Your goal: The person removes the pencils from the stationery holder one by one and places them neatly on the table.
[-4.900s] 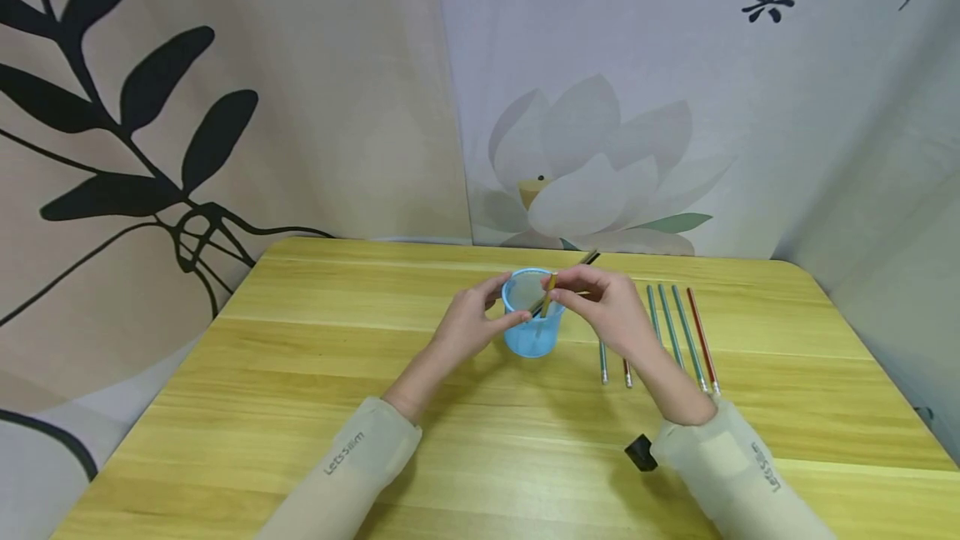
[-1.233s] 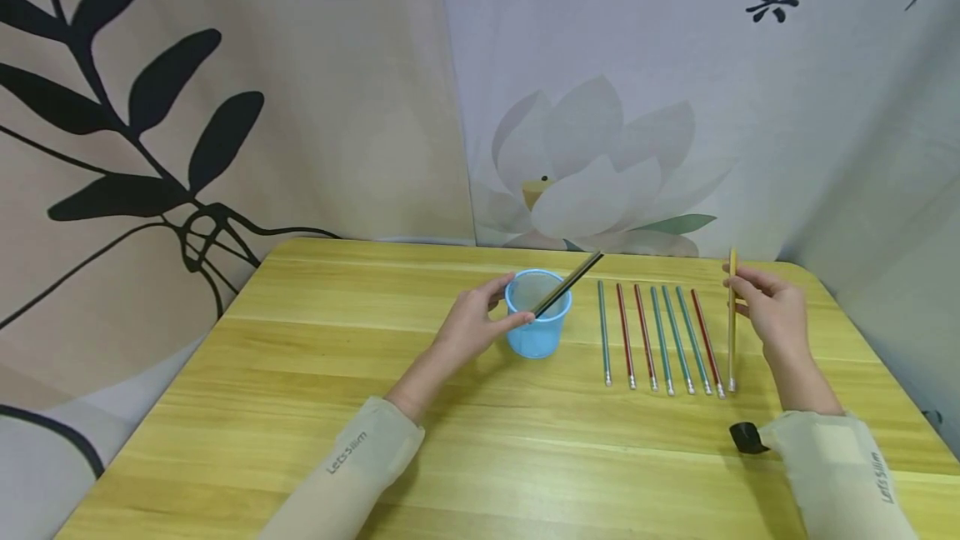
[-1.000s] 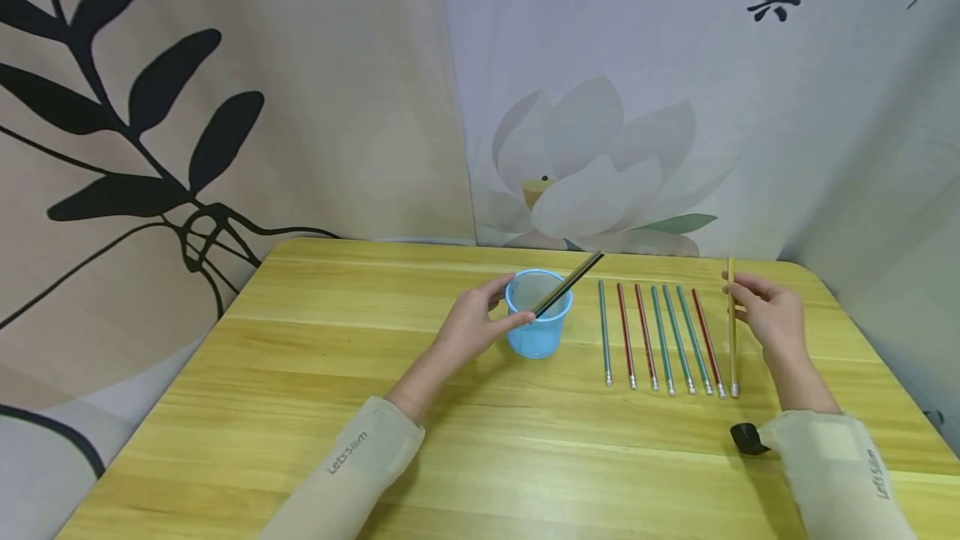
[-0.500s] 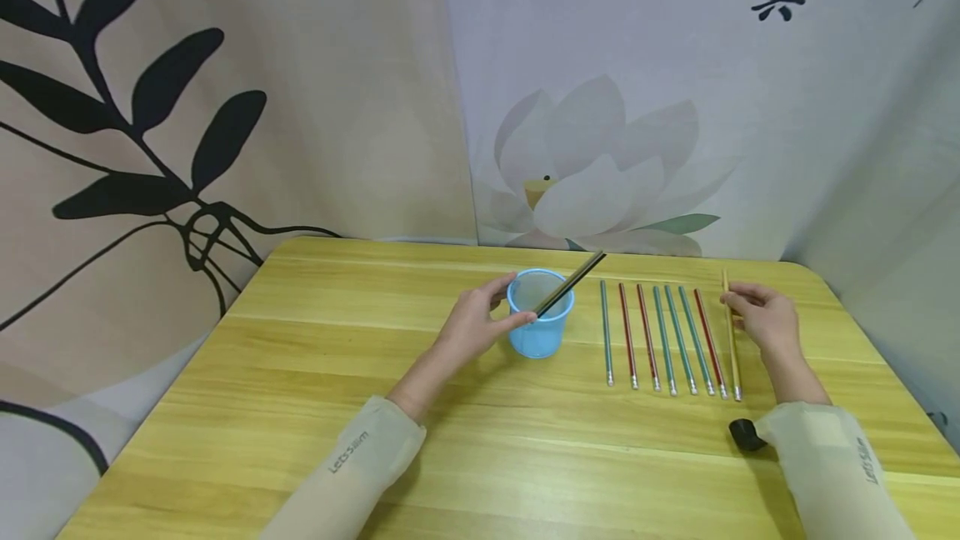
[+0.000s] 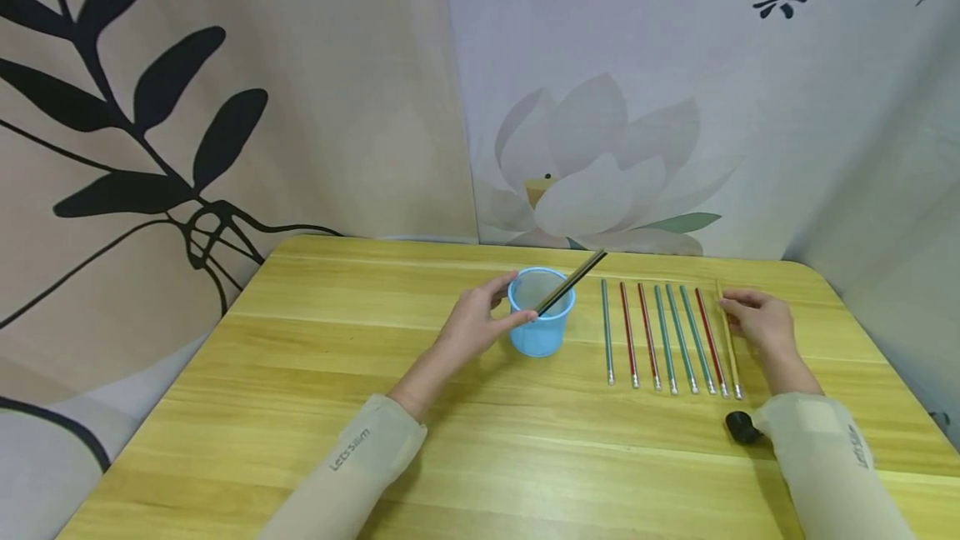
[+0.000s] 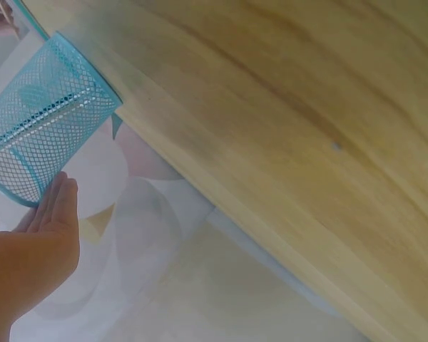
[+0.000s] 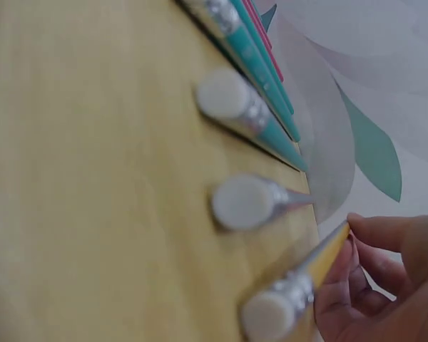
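My left hand (image 5: 476,319) holds the blue mesh pencil cup (image 5: 537,338), thumb at the near rim and fingers along the far side. Dark and gold pencils (image 5: 577,277) lean out of it toward the right. In the left wrist view, the fingers lie against the mesh cup (image 6: 53,125). My right hand (image 5: 761,325) pinches a yellow pencil (image 5: 730,350) between thumb and fingers, at the right end of a row. Its white eraser (image 7: 267,315) points toward me in the right wrist view. Whether the pencil's whole length touches the table is unclear.
Left of the yellow pencil, several teal pencils (image 5: 678,336) and red pencils (image 5: 628,336) lie side by side, eraser ends toward me. The wooden table (image 5: 300,390) ends at a printed curtain (image 5: 360,107). A black object (image 5: 742,427) is at the right cuff.
My right hand went from the cup to the row's right end with a yellow pencil, then lowered it and shifted slightly left beside the last red pencil. The left hand stays at the cup.
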`<state>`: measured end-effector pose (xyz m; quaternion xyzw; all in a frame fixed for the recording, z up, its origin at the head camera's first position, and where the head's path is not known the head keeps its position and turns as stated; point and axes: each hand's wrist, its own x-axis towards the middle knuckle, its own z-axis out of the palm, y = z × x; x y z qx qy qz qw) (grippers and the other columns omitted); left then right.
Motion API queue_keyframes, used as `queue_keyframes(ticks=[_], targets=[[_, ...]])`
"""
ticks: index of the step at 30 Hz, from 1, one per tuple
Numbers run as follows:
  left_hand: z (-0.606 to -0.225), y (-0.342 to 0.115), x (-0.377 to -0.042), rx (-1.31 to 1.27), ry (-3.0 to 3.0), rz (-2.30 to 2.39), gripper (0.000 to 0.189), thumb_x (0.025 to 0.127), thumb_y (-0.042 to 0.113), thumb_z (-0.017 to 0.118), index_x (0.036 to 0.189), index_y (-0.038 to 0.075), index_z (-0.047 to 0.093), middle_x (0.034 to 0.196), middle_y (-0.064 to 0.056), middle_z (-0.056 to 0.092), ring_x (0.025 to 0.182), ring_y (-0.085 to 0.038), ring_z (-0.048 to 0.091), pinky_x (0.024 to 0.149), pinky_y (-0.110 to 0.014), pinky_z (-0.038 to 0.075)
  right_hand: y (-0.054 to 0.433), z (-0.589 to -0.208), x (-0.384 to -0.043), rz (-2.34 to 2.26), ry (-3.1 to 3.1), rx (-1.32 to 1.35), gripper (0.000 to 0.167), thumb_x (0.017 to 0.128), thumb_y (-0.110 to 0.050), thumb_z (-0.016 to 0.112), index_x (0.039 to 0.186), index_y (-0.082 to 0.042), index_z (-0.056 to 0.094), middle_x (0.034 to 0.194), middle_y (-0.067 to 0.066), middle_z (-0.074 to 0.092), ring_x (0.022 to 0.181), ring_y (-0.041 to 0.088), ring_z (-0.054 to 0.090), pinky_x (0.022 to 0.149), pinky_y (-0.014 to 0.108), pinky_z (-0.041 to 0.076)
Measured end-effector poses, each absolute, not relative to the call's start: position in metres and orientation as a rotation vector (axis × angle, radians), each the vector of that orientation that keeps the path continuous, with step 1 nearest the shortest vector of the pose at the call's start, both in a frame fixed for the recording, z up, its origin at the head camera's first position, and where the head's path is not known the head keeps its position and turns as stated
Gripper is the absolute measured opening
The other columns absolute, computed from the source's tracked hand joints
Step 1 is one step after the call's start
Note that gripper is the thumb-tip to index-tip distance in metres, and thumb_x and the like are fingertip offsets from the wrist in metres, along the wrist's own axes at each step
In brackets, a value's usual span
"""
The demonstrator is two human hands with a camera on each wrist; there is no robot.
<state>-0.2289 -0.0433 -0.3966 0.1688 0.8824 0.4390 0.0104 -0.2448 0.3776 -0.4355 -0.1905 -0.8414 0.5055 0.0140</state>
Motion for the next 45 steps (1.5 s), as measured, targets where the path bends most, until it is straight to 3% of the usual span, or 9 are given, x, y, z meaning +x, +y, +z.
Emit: queue_keyframes(ticks=[6,14,19,28,37,45], targets=[[-0.397,-0.043,-0.230,0.521,2.754,1.366,0.076,0.088,0.039,0.076,0.149,0.006,0.045,0.143,-0.018,0.057,0.130,-0.035,0.058,0.107,-0.044,0.053,0.375,-0.436,-0.247,1.502,-2.663,-0.594,0.045,0.101,-0.019,0.056,0.135,0.010,0.053,0.077,-0.017,0.057,0.065,-0.004,0.057,0.058,0.015,0.058],[-0.397,-0.043,-0.229,0.512,2.758,1.367,0.075,0.087,0.039,0.076,0.149,0.008,0.046,0.143,-0.017,0.057,0.129,-0.035,0.059,0.107,-0.043,0.053,0.371,-0.437,-0.249,1.347,-2.770,-0.572,0.040,0.101,-0.019,0.057,0.129,0.011,0.059,0.108,0.018,0.067,0.064,-0.004,0.057,0.058,0.015,0.057],[-0.397,-0.043,-0.229,0.511,2.773,1.363,0.074,0.086,0.037,0.078,0.147,0.009,0.048,0.142,-0.016,0.059,0.128,-0.034,0.060,0.106,-0.042,0.054,0.371,-0.438,-0.250,1.256,-2.805,-0.555,0.040,0.099,-0.019,0.060,0.126,0.011,0.061,0.113,0.026,0.068,0.062,-0.004,0.058,0.056,0.015,0.056],[-0.396,-0.043,-0.228,0.514,2.764,1.370,0.074,0.086,0.037,0.078,0.147,0.008,0.048,0.142,-0.017,0.058,0.128,-0.035,0.060,0.106,-0.043,0.054,0.370,-0.439,-0.249,1.185,-2.823,-0.522,0.038,0.098,-0.022,0.063,0.121,0.007,0.066,0.102,0.016,0.073,0.062,-0.002,0.060,0.055,0.016,0.055],[-0.395,-0.042,-0.227,0.511,2.758,1.370,0.074,0.087,0.037,0.077,0.148,0.008,0.047,0.142,-0.017,0.058,0.129,-0.035,0.059,0.106,-0.043,0.054,0.372,-0.440,-0.247,1.376,-2.692,-0.548,0.043,0.098,-0.023,0.063,0.128,0.008,0.060,0.074,-0.012,0.064,0.060,0.001,0.062,0.057,0.019,0.059],[-0.395,-0.042,-0.227,0.501,2.762,1.359,0.074,0.087,0.037,0.077,0.148,0.008,0.046,0.144,-0.017,0.057,0.129,-0.035,0.059,0.106,-0.044,0.053,0.360,-0.430,-0.243,1.429,-2.658,-0.473,0.043,0.098,-0.023,0.061,0.129,0.008,0.060,0.072,-0.022,0.057,0.063,-0.002,0.062,0.058,0.018,0.058]])
